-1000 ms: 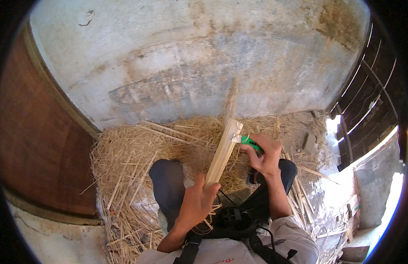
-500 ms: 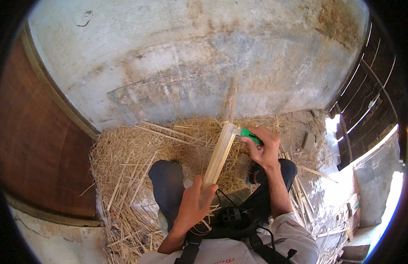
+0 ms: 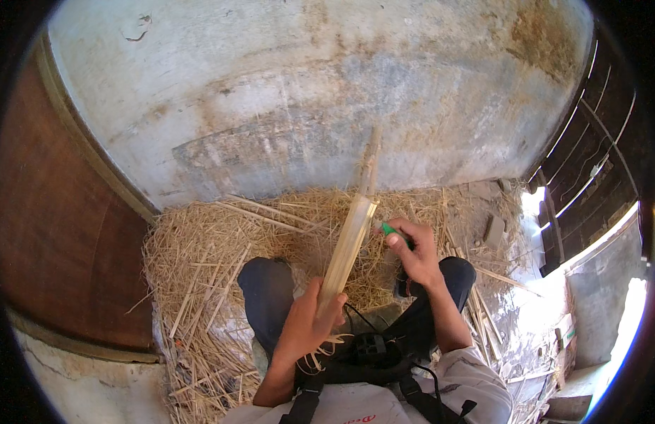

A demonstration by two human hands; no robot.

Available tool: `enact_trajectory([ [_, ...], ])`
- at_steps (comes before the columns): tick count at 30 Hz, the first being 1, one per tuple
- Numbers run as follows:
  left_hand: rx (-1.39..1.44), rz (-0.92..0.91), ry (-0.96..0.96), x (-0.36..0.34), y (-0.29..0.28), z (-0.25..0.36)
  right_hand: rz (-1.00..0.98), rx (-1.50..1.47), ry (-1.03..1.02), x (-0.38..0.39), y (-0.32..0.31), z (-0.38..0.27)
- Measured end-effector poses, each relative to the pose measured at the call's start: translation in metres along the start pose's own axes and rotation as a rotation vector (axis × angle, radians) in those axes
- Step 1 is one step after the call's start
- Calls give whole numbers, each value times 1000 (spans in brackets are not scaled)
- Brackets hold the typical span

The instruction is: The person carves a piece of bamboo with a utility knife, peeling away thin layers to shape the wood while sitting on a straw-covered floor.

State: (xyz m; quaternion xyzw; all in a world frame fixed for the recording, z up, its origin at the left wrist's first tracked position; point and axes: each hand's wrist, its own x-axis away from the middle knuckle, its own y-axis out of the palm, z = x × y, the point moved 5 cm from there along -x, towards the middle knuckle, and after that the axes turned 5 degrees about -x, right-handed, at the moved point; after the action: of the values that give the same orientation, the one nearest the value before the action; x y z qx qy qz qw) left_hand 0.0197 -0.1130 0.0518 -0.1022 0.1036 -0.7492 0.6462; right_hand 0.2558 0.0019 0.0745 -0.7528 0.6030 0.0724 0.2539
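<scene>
A: Where does the left hand [image 3: 310,326] sit?

B: Near 6 o'clock in the head view, fingers wrapped around the lower end of a pale split stick [image 3: 349,240] — a long flat strip that rises toward 12 o'clock and leans slightly right.

A: And the right hand [image 3: 414,251]?

B: Just right of centre, closed around a green-handled tool [image 3: 391,230]. Only the green end shows past the thumb; its tip comes just beside the stick's upper part, and whether they touch cannot be told.

A: What surrounds the person?

B: A bed of straw and thin cuttings [image 3: 200,268] spreads from 9 o'clock round to 3 o'clock, lying under the dark-trousered knees [image 3: 267,293]. A weathered plaster wall [image 3: 306,92] fills the top — a brown wooden door [image 3: 52,233] stands at 9 o'clock. Black chest straps [image 3: 366,353] hang at 6 o'clock.
</scene>
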Motion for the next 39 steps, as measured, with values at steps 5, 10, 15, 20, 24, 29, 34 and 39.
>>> enact_trajectory([
  [5, 66, -16, -10, -8, 2, 3, -19, 186, -211, 22, 15, -13],
  [10, -16, 11, 12, -16, 7, 3, -79, 362, -324, 38, 34, -21],
  [15, 105, 27, 18, -19, 12, 9, -65, 461, -450, 46, 42, -28],
  [20, 150, 52, 9, -18, 11, 8, -39, 493, -463, 49, 44, -35],
  [24, 68, 54, 29, -18, 9, 13, -20, 521, -470, 47, 42, -42],
  [29, 24, 58, 55, -18, 8, 17, 25, 519, -475, 45, 40, -44],
  [34, -5, 64, 81, -16, 5, 22, 18, 529, -478, 41, 40, -46],
  [39, -26, 80, 105, -15, 2, 29, 17, 530, -508, 36, 39, -49],
])
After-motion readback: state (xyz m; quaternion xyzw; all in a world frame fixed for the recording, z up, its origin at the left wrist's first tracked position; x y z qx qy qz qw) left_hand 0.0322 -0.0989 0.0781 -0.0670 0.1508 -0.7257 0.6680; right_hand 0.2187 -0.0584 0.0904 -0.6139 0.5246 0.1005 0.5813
